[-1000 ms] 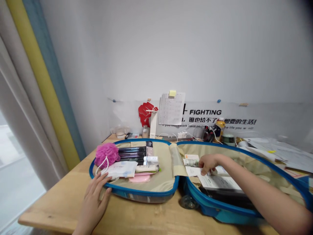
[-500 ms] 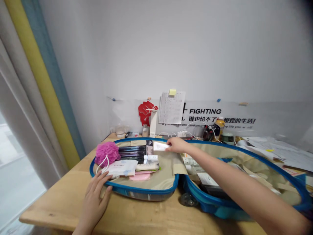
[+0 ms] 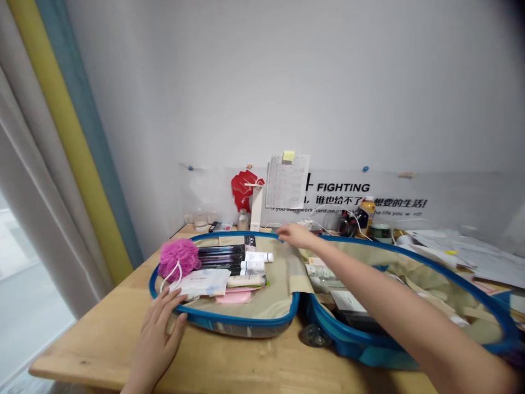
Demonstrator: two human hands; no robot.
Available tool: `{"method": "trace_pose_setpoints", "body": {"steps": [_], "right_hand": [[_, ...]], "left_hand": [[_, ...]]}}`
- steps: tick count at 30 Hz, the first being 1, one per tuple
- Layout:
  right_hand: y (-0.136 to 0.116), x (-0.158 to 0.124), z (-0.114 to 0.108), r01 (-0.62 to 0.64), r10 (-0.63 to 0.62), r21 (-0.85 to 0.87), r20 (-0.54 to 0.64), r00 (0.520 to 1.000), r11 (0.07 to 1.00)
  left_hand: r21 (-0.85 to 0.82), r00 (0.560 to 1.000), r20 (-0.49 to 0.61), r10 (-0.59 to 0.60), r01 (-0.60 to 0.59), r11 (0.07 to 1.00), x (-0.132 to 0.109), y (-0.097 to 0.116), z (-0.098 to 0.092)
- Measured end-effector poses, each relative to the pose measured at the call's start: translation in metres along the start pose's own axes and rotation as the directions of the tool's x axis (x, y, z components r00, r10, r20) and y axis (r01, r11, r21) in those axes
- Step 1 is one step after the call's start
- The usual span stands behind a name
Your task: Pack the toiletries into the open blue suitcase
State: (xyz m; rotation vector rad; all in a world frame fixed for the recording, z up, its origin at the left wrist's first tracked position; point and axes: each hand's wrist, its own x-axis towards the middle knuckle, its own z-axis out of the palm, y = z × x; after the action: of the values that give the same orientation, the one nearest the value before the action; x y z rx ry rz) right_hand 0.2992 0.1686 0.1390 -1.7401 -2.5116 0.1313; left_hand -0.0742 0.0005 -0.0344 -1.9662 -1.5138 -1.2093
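An open blue suitcase lies on the wooden table. Its left half holds a pink bath puff, a white packet, dark slim packages, a white tube, another white tube, a cream tube and a pink item. My left hand rests with spread fingers at the near left rim, beside the packet. Above the far rim near the hinge, my right hand has its fingers apart and holds nothing.
The right half of the suitcase contains boxes and tubes. Behind it stand an orange-labelled bottle, a green jar and cables. Papers lie at right. A small glass bottle stands behind the left half.
My right hand has let go of the white tube, which now lies above the other white tube. The hand has moved slightly back and right. My left hand has stayed put.
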Motion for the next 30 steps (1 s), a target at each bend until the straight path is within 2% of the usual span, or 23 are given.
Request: {"method": "trace_pose_setpoints", "body": {"steps": [2, 5, 7, 10, 15, 21, 26, 30], "right_hand": [[0.034, -0.012, -0.017, -0.055, 0.055, 0.012, -0.039, 0.998, 0.998], [0.084, -0.038, -0.027, -0.132, 0.132, 0.02, 0.001, 0.991, 0.991], [0.11, -0.056, -0.021, -0.168, 0.167, 0.025, 0.058, 0.984, 0.985], [0.133, -0.075, 0.001, -0.215, 0.209, 0.037, 0.117, 0.971, 0.976], [0.139, -0.081, 0.036, -0.252, 0.239, 0.073, 0.158, 0.958, 0.965], [0.128, -0.068, 0.053, -0.324, 0.308, 0.083, 0.163, 0.937, 0.943], [0.121, -0.065, 0.044, -0.384, 0.367, 0.143, 0.136, 0.92, 0.912], [0.119, -0.069, 0.012, -0.412, 0.411, 0.235, 0.055, 0.91, 0.88]], "left_hand": [[0.001, 1.0, -0.002, 0.003, -0.003, 1.0, 0.0, 0.0, 0.0], [-0.011, 1.0, -0.009, 0.005, -0.005, 1.0, 0.0, 0.0, -0.001], [-0.015, 1.0, -0.006, -0.003, 0.003, 1.0, 0.0, 0.0, -0.001], [-0.015, 1.0, 0.001, -0.014, 0.014, 1.0, 0.0, 0.0, -0.001], [0.001, 1.0, -0.003, 0.007, -0.007, 1.0, 0.001, 0.002, -0.003], [0.009, 1.0, -0.006, 0.013, -0.013, 1.0, 0.001, 0.001, -0.002], [-0.004, 1.0, -0.012, -0.003, 0.003, 1.0, 0.001, 0.001, -0.001], [-0.017, 1.0, -0.012, -0.009, 0.009, 1.0, 0.0, 0.002, -0.001]]}}
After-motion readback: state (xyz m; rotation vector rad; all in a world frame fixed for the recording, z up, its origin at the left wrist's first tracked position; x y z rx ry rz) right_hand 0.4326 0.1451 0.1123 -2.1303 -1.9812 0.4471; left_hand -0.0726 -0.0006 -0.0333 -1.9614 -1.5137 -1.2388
